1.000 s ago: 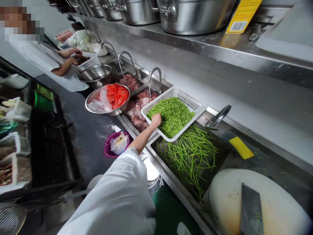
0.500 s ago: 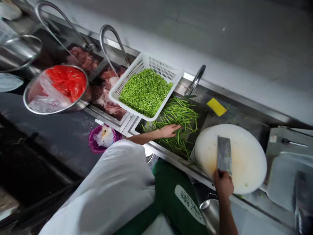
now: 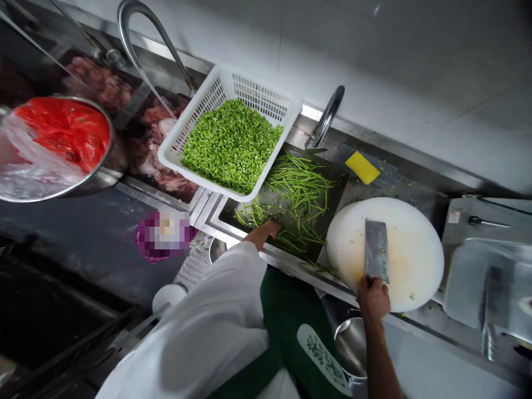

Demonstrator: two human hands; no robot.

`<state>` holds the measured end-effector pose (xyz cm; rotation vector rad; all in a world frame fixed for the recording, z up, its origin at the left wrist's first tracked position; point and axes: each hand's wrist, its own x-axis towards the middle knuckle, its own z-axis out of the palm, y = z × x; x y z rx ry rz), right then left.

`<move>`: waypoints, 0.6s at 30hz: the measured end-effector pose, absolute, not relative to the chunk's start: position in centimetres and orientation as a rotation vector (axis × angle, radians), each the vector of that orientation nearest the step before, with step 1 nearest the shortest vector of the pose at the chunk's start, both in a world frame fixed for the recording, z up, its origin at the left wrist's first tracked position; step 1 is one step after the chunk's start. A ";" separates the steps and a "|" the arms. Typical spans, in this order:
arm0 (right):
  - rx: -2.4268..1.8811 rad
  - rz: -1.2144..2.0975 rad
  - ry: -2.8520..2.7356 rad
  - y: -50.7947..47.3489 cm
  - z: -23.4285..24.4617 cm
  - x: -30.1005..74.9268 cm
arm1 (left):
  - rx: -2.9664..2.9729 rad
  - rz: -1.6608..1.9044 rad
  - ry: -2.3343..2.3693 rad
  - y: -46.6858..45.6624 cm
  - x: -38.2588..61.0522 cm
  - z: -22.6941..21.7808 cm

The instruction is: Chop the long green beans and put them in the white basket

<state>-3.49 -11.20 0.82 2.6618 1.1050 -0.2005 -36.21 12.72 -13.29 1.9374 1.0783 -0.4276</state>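
My right hand (image 3: 374,299) grips the handle of a cleaver (image 3: 377,249), whose broad blade lies flat over the round white cutting board (image 3: 418,249). Bits of green stick to the blade. My left hand (image 3: 271,228) reaches down into the sink basin (image 3: 341,195), at the near edge of a loose heap of long green stems (image 3: 297,185) in water. Its fingers are mostly hidden, so I cannot see whether they hold any stems. A white plastic basket (image 3: 286,111) with chopped green pieces (image 3: 233,147) sits across the sink, beyond my left hand.
A yellow sponge (image 3: 362,167) lies behind the board, near a faucet (image 3: 330,116). Left are basins of raw meat (image 3: 155,160) and a metal pot with a red bag (image 3: 66,130). A purple bowl (image 3: 145,244) sits nearer me. Right of the board is a clear plastic lid (image 3: 469,282).
My left hand has drawn back toward the sink's near edge and dipped lower; its spread fingers are now mostly hidden. My right hand still holds the cleaver over the board. The view has shifted.
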 end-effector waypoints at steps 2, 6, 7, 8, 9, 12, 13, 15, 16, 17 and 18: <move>2.642 -0.182 1.148 -11.3 0.8 -3.4 | 1.941 -0.516 1.053 13.7 -36.6 -12.7; 2.600 -0.179 1.191 -11.5 1.0 -3.1 | 1.994 -0.515 1.061 17.7 -38.6 -11.0; 2.589 -0.199 1.188 -11.4 1.0 -3.0 | 2.000 -0.483 1.098 19.1 -39.0 -10.6; 2.575 -0.222 1.183 -11.4 1.1 -3.0 | 2.002 -0.441 1.153 20.5 -39.3 -10.3; 2.559 -0.242 1.180 -11.4 1.2 -2.9 | 2.001 -0.396 1.222 22.0 -39.3 -10.2; 2.525 -0.260 1.197 -11.6 1.1 -2.4 | 1.989 -0.242 1.458 26.5 -38.2 -10.4; 2.524 -0.254 1.216 -11.8 0.9 -2.2 | 1.982 -0.203 1.522 28.0 -37.6 -10.7; 2.543 -0.248 1.265 -12.3 0.2 -1.4 | 1.949 -0.164 1.613 30.6 -36.2 -11.8; 2.559 -0.246 1.291 -12.6 -0.3 -0.9 | 1.931 -0.173 1.636 31.7 -35.5 -12.4; 2.579 -0.239 1.319 -12.9 -0.9 -0.3 | 1.916 -0.198 1.640 32.6 -35.0 -13.1; 2.602 -0.210 1.344 -13.2 -1.4 0.2 | 1.903 -0.233 1.625 33.2 -34.6 -13.9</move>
